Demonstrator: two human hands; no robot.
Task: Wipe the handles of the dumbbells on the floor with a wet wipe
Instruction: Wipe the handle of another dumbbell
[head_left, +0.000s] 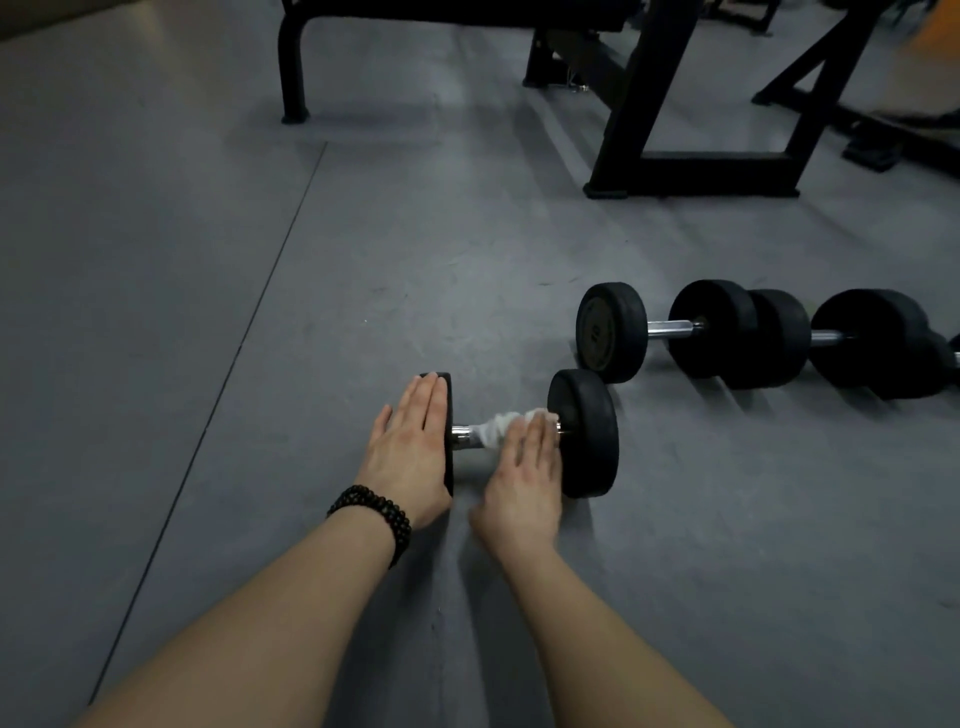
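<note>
Two fingers (537, 434) press wipe (501, 426) onto handle (462, 435).

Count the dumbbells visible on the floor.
3 whole: the near dumbbell under both hands, the middle dumbbell behind it, the far dumbbell rightward. A fourth may be cut off at the right edge.

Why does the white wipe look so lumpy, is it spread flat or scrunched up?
Scrunched up. The wet wipe is bunched in folds around the dumbbell handle, under the right hand.
</note>
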